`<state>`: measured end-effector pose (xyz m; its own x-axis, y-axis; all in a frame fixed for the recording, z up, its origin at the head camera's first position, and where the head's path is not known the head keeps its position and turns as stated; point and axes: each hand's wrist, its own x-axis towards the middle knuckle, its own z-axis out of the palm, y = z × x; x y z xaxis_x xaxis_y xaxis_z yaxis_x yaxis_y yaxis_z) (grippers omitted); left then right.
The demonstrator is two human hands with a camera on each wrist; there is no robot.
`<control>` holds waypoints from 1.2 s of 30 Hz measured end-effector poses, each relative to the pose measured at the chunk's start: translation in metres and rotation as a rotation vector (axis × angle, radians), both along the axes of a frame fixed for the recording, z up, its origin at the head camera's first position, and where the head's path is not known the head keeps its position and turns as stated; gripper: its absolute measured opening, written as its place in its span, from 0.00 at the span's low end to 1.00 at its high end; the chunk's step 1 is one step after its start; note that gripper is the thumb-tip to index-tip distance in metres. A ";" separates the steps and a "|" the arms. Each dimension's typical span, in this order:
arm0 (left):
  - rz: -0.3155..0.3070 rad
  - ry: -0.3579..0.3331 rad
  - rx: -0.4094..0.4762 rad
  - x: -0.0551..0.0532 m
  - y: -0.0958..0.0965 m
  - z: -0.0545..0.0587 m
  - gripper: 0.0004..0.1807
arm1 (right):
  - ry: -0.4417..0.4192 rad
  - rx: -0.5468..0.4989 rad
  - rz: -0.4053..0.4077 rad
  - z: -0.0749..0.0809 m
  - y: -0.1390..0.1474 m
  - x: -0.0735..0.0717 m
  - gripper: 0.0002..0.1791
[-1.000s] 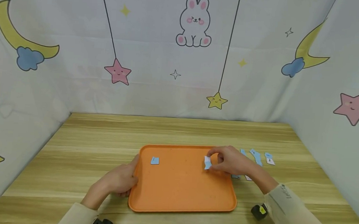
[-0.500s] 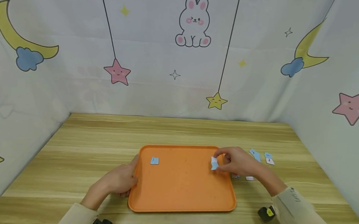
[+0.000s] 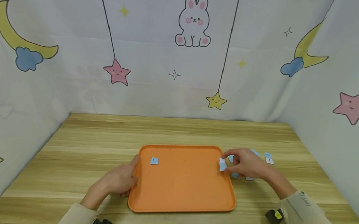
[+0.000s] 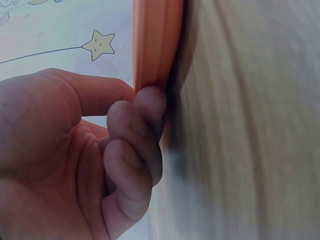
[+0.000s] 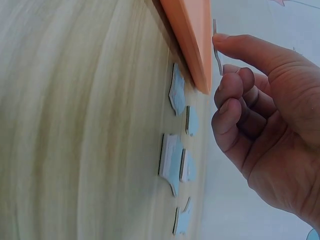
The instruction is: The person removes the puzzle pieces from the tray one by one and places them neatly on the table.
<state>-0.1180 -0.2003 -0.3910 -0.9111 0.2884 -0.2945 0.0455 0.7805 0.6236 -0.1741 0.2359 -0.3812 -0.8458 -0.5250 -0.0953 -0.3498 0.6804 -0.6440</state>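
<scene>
My left hand grips the left rim of an orange tray; in the left wrist view, thumb and curled fingers meet at the tray's edge. Over the tray's upper right rim, my right hand pinches a small blue-and-white puzzle piece by its ends. The right wrist view catches that piece edge-on, raised off the tray. Another blue puzzle piece with a dark mark lies inside the tray at upper left.
Several flat blue-and-white pieces lie on the wooden table right of the tray, some partly hidden by my right hand. In the right wrist view these loose pieces look thick and irregular. A printed cloth hangs behind the table.
My right hand has moved right with the puzzle piece, from over the tray's inside to its right rim. The left hand and tray stay where they were.
</scene>
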 end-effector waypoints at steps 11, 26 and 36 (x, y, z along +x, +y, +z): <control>0.012 -0.012 -0.005 0.000 -0.001 -0.002 0.46 | 0.014 -0.025 -0.009 -0.002 0.021 0.007 0.21; -0.005 -0.001 0.002 0.001 -0.003 -0.003 0.46 | -0.003 -0.034 -0.065 -0.007 0.049 0.018 0.22; -0.006 -0.007 0.007 0.001 -0.003 -0.003 0.46 | -0.013 -0.047 -0.074 -0.009 0.061 0.020 0.23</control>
<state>-0.1170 -0.2036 -0.3941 -0.9071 0.2960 -0.2992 0.0457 0.7760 0.6290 -0.1538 0.2966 -0.3906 -0.8814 -0.4651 -0.0832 -0.2911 0.6732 -0.6797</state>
